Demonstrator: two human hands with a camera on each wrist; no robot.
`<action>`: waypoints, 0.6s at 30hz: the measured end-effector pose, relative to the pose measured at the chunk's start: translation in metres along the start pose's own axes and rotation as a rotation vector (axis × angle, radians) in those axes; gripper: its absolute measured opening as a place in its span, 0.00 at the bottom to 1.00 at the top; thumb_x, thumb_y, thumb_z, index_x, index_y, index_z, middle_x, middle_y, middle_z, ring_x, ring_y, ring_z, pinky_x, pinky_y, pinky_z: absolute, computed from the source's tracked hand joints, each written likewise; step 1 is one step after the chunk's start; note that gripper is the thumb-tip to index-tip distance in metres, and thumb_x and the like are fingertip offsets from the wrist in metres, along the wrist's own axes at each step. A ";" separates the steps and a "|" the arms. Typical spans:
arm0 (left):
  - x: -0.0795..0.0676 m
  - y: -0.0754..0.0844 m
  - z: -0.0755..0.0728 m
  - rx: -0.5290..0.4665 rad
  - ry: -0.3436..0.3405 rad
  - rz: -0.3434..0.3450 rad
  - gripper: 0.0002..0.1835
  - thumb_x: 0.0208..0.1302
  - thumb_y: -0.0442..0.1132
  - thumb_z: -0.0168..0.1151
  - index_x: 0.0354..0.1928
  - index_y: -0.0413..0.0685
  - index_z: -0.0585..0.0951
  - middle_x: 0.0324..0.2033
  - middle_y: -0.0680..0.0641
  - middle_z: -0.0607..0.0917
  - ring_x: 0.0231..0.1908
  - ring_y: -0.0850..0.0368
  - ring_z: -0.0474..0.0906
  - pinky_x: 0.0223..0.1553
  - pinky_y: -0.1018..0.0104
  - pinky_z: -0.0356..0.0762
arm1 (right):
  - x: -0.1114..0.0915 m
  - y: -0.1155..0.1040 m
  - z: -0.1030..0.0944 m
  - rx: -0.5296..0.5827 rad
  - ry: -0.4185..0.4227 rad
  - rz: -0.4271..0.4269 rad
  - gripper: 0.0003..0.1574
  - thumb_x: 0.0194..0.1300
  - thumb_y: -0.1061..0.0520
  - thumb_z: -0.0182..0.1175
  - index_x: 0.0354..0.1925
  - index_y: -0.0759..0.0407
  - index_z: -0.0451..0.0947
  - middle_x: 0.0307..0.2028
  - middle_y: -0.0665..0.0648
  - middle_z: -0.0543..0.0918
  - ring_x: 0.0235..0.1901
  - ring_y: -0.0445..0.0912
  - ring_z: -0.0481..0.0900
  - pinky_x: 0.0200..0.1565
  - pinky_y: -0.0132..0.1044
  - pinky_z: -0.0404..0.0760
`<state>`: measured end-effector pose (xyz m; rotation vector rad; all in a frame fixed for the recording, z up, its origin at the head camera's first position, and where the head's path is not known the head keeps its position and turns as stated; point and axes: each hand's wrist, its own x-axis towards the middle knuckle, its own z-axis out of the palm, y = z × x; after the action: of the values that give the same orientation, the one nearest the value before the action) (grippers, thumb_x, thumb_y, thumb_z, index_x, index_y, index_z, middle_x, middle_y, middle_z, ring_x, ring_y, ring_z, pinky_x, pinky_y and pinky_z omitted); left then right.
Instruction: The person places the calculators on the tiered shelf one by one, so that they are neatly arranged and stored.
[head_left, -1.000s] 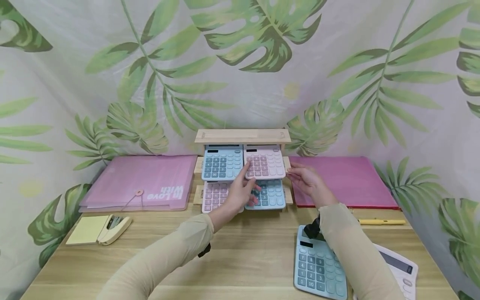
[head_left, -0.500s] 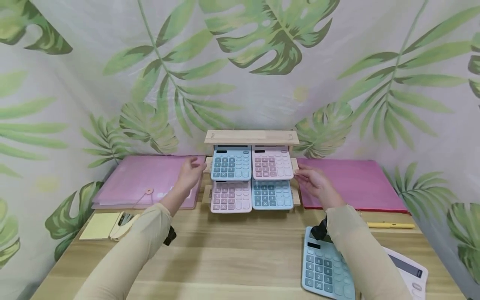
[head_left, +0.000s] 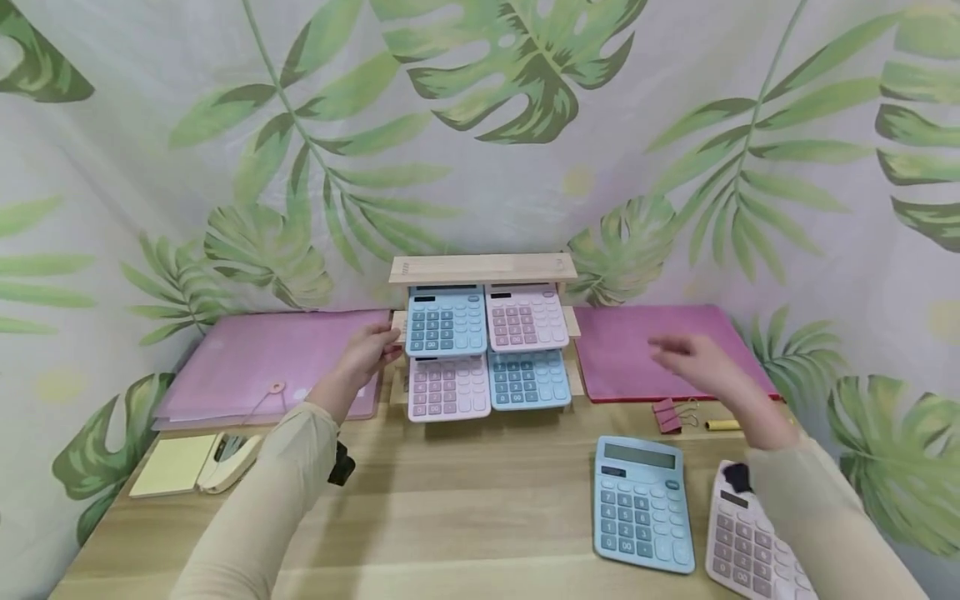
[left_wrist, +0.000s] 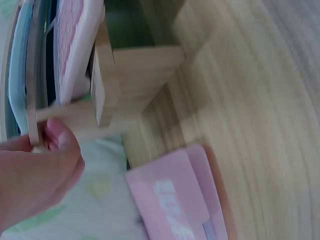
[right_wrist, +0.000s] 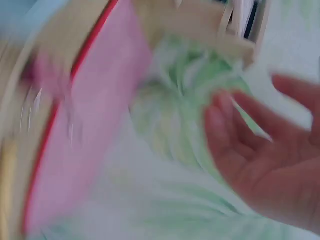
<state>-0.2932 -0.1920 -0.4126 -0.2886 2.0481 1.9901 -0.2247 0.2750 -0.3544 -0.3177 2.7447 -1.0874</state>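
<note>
A small two-tier wooden rack [head_left: 483,268] holds a blue calculator [head_left: 468,323] and a pink calculator [head_left: 551,321] on its upper tier. Below them sit another pink calculator [head_left: 467,392] and another blue calculator [head_left: 551,383]. My left hand [head_left: 365,358] is at the rack's left side; in the left wrist view its thumb and fingers pinch the end of a wooden shelf board [left_wrist: 33,107]. My right hand [head_left: 697,364], blurred and with nothing in it, is raised over the magenta folder [head_left: 622,342], apart from the rack. Its fingers are loosely bent in the right wrist view.
Front right on the table lie a blue calculator [head_left: 642,500] and a pink calculator [head_left: 738,542], partly behind the right sleeve. A pink binder clip [head_left: 667,416] and a yellow pen [head_left: 722,425] lie nearby. At left are a pink document folder [head_left: 247,350], sticky notes [head_left: 172,467] and a stapler [head_left: 232,465].
My left hand has gone from the front of the calculators to the rack's left side. My right hand has left the rack's right side and moved right. The calculators in the rack look unmoved.
</note>
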 end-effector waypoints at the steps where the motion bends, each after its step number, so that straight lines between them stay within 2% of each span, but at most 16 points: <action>1: 0.000 0.000 -0.003 0.000 -0.011 0.006 0.30 0.71 0.36 0.43 0.70 0.34 0.48 0.51 0.43 0.70 0.34 0.68 0.73 0.55 0.73 0.77 | -0.011 0.001 0.000 -0.127 -0.019 -0.028 0.27 0.66 0.56 0.51 0.58 0.73 0.67 0.50 0.74 0.77 0.44 0.58 0.79 0.46 0.51 0.82; 4: -0.001 0.002 -0.011 -0.017 -0.014 -0.004 0.32 0.71 0.37 0.44 0.70 0.36 0.46 0.50 0.45 0.69 0.36 0.66 0.73 0.57 0.72 0.76 | -0.033 0.004 0.017 -0.395 -0.080 0.000 0.25 0.62 0.55 0.55 0.53 0.70 0.73 0.44 0.70 0.81 0.43 0.59 0.79 0.43 0.52 0.82; 7: -0.003 0.003 -0.014 -0.031 0.005 -0.010 0.32 0.71 0.37 0.44 0.71 0.37 0.47 0.54 0.42 0.69 0.39 0.65 0.72 0.62 0.68 0.72 | -0.043 0.012 0.042 -0.514 -0.088 0.072 0.23 0.59 0.55 0.59 0.51 0.66 0.76 0.45 0.66 0.82 0.45 0.60 0.78 0.45 0.54 0.80; 8: -0.003 0.004 -0.014 -0.023 0.016 -0.006 0.31 0.71 0.38 0.44 0.71 0.37 0.47 0.57 0.40 0.68 0.42 0.61 0.74 0.63 0.67 0.71 | -0.045 0.014 0.049 -0.537 -0.081 0.089 0.23 0.58 0.56 0.59 0.51 0.65 0.76 0.46 0.65 0.82 0.46 0.60 0.78 0.46 0.55 0.79; 10: -0.003 0.004 -0.011 -0.010 0.033 0.009 0.31 0.71 0.37 0.44 0.70 0.36 0.48 0.63 0.37 0.64 0.50 0.54 0.74 0.65 0.65 0.69 | -0.047 0.020 0.060 -0.557 -0.052 0.089 0.21 0.58 0.58 0.61 0.49 0.65 0.77 0.46 0.64 0.82 0.46 0.60 0.79 0.46 0.55 0.79; 12: -0.002 0.002 -0.008 0.005 0.049 0.014 0.30 0.71 0.37 0.44 0.70 0.35 0.49 0.67 0.35 0.60 0.52 0.52 0.73 0.65 0.64 0.70 | -0.048 0.026 0.067 -0.547 -0.047 0.091 0.17 0.58 0.60 0.60 0.46 0.64 0.79 0.42 0.62 0.83 0.41 0.56 0.80 0.43 0.53 0.81; 14: -0.001 0.001 -0.005 0.010 0.058 0.012 0.30 0.70 0.36 0.46 0.69 0.34 0.50 0.66 0.35 0.62 0.51 0.53 0.75 0.63 0.64 0.71 | -0.048 0.031 0.069 -0.529 -0.054 0.087 0.12 0.57 0.61 0.59 0.41 0.64 0.80 0.37 0.60 0.84 0.35 0.51 0.80 0.38 0.49 0.81; 17: 0.001 0.000 -0.002 -0.007 0.055 -0.001 0.31 0.69 0.36 0.48 0.69 0.35 0.52 0.65 0.35 0.64 0.42 0.60 0.77 0.61 0.65 0.73 | -0.050 0.036 0.071 -0.492 -0.066 0.091 0.08 0.57 0.63 0.57 0.35 0.62 0.81 0.31 0.55 0.82 0.29 0.45 0.75 0.31 0.43 0.79; 18: 0.001 0.000 -0.001 -0.014 0.055 -0.003 0.30 0.69 0.36 0.48 0.69 0.35 0.52 0.65 0.35 0.64 0.43 0.59 0.77 0.61 0.66 0.73 | -0.051 0.037 0.071 -0.477 -0.072 0.087 0.06 0.57 0.63 0.57 0.34 0.61 0.80 0.30 0.54 0.81 0.28 0.45 0.74 0.30 0.41 0.78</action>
<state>-0.2938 -0.1929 -0.4132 -0.3529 2.0660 2.0168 -0.1637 0.2686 -0.4269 -0.2861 2.8890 -0.3793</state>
